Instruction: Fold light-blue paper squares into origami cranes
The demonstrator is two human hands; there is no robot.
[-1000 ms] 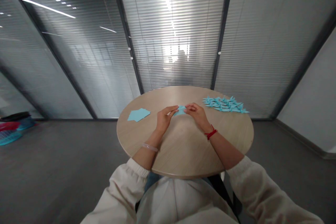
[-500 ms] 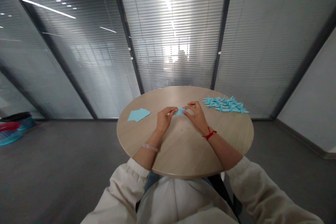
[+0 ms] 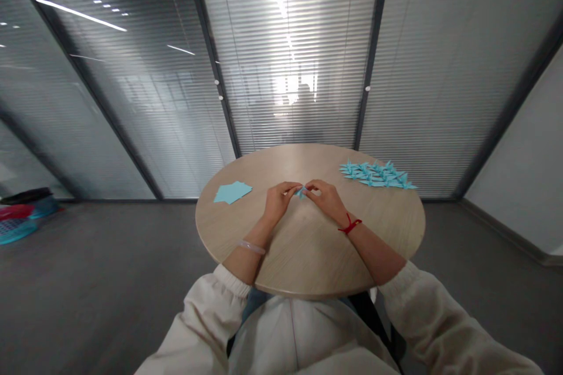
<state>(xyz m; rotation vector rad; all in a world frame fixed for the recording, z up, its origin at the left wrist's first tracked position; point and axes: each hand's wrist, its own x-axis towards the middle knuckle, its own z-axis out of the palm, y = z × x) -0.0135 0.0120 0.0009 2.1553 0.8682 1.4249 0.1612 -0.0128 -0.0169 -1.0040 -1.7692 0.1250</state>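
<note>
Between my hands, at the middle of the round table, is a small piece of folded blue paper [image 3: 301, 192]. My left hand [image 3: 278, 199] pinches its left side with thumb and fingertips. Its right side is pinched by my right hand [image 3: 324, 198], which has a red cord on the wrist. The fingertips cover much of the paper, so its exact folds cannot be made out. To the left lies a small spread of flat blue paper sheets [image 3: 232, 192]. Several folded blue paper cranes [image 3: 376, 174] stand in rows at the back right.
The round wooden table [image 3: 308, 246] has its near edge at my lap. Behind it is a glass partition with blinds [image 3: 299, 41]. On the floor at far left stand a blue basket [image 3: 17, 229] and a dark bin [image 3: 29, 196].
Both hands have come slightly nearer to me and closer together. The paper, wider and flatter before, now looks smaller and more pointed between the fingertips.
</note>
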